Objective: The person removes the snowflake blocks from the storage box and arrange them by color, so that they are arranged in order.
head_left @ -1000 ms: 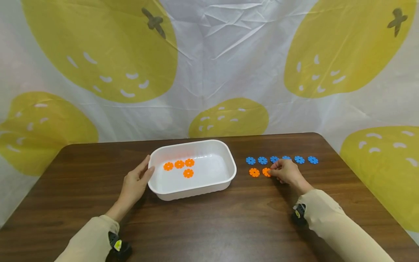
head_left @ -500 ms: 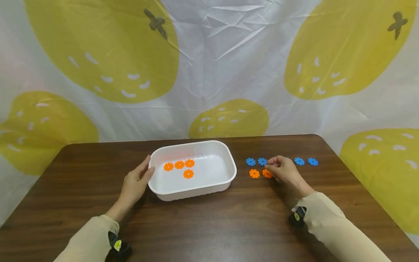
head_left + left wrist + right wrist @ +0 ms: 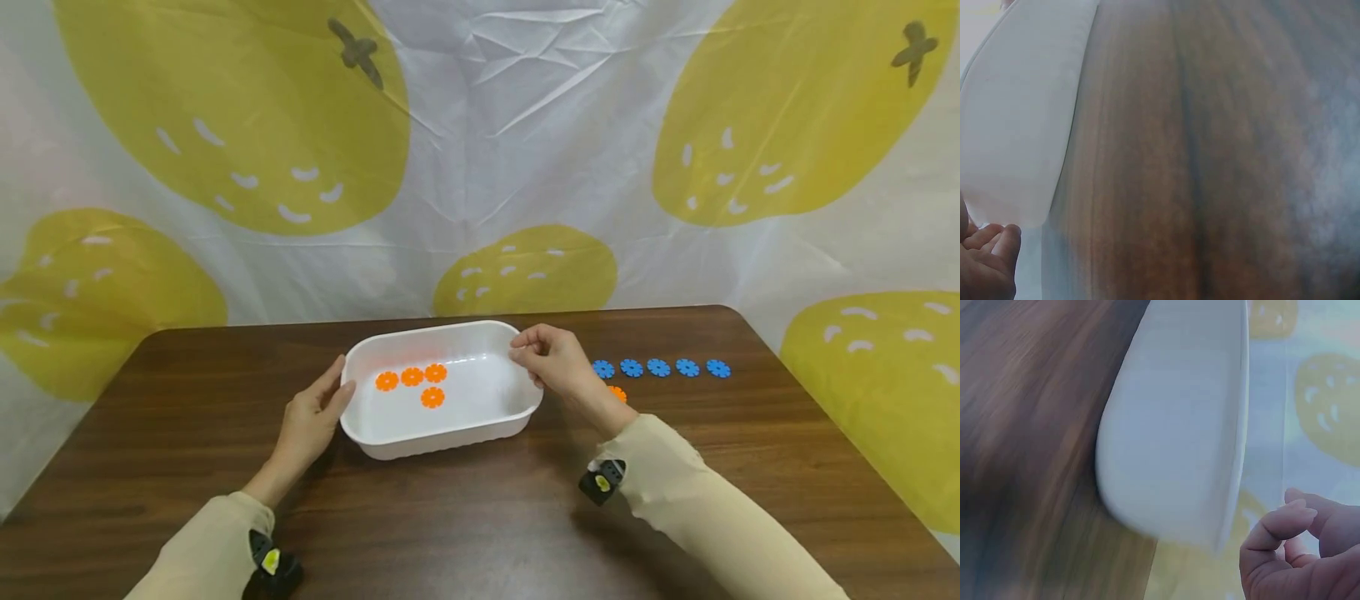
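A white plastic tray (image 3: 450, 437) stands on the brown table, with several flat orange notched discs (image 3: 432, 397) lying in its left half. My left hand (image 3: 307, 421) holds the tray's left end, thumb and fingers at the rim. The left wrist view shows those fingertips (image 3: 1009, 240) right against the tray's end. My right hand (image 3: 558, 362) is over the tray's right rim, thumb and index finger brought together. In the right wrist view its fingertips (image 3: 1300, 511) nearly meet beside the tray wall; I cannot tell whether a disc is between them.
Several blue notched discs (image 3: 658, 367) lie in a row right of the tray. An orange disc (image 3: 618, 393) shows partly behind my right wrist, in front of that row. A white curtain (image 3: 480, 192) with yellow fruit prints hangs behind the table (image 3: 480, 517).
My right hand has moved left from the discs on the table to the tray's right rim. My left hand and the tray have stayed in place.
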{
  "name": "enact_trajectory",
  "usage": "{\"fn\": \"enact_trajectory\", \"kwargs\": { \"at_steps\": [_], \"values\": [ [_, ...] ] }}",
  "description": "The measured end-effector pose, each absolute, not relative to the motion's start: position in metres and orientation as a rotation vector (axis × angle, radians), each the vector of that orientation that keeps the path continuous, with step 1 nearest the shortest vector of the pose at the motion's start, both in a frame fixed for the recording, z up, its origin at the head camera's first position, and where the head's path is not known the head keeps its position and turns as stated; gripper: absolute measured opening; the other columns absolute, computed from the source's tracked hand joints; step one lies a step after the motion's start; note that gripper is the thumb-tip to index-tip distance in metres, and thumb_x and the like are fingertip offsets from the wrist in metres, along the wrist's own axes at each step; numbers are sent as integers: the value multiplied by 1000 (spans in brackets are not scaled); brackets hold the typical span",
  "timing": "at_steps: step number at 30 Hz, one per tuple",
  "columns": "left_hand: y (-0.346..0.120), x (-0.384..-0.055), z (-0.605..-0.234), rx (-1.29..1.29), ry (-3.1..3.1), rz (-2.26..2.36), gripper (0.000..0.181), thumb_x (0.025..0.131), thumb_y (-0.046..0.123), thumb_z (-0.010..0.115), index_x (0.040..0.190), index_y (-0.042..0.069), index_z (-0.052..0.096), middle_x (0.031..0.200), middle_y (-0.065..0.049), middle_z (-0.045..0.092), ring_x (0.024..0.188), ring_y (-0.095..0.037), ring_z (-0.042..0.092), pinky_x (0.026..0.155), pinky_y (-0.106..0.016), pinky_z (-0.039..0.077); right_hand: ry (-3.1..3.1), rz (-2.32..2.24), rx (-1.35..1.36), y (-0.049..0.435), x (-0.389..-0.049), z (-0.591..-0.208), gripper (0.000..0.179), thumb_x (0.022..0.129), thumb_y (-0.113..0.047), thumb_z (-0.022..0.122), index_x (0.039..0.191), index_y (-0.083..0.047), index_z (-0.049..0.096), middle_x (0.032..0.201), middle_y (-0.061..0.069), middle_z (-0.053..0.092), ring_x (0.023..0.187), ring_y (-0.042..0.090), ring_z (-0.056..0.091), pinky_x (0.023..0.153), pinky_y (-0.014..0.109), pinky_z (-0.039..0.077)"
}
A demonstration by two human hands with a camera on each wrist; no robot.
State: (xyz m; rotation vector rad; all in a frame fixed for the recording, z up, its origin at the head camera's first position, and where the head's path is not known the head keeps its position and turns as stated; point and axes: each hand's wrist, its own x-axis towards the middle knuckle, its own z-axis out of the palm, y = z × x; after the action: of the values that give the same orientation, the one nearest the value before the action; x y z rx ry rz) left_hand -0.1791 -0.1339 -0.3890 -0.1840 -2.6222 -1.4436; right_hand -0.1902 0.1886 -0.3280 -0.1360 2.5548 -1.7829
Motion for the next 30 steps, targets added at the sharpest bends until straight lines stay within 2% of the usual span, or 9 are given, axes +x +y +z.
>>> {"fn": "enact_trajectory", "kwargs": {
  "at_steps": [8,17,23,30],
  "values": [
    [-134,-180,-389,-190,-2613,-1438,49,97,24,53,140,3,42,141,-14,43,128,-33,45,104,-45,38,2509,-1655,-166,137,-203,-338,15,85,-1,65,98,7,61,61,-1,49,49,9,43,45,17,38],
    [-134,-180,-389,-195,-2614,-1448,50,97,24,54,141,4,42,141,-14,43,129,-33,44,104,-45,38,2531,-1438,-166,110,-211,-355,15,80,0,69,92,6,64,60,-1,50,51,8,48,47,18,46],
    [-134,-179,-389,-186,-2614,-1436,49,97,24,54,140,4,42,139,-15,44,124,-33,48,102,-45,41,2560,-1340,-167,102,-217,-363,10,77,2,69,85,5,63,58,-1,50,46,7,46,45,16,43],
    [-133,-179,-389,-181,-2613,-1440,49,97,23,54,140,4,42,139,-15,44,123,-32,50,100,-45,42,2596,-1224,-190,97,-222,-369,18,72,5,72,86,4,61,61,-1,51,44,5,45,43,14,38]
  ]
}}
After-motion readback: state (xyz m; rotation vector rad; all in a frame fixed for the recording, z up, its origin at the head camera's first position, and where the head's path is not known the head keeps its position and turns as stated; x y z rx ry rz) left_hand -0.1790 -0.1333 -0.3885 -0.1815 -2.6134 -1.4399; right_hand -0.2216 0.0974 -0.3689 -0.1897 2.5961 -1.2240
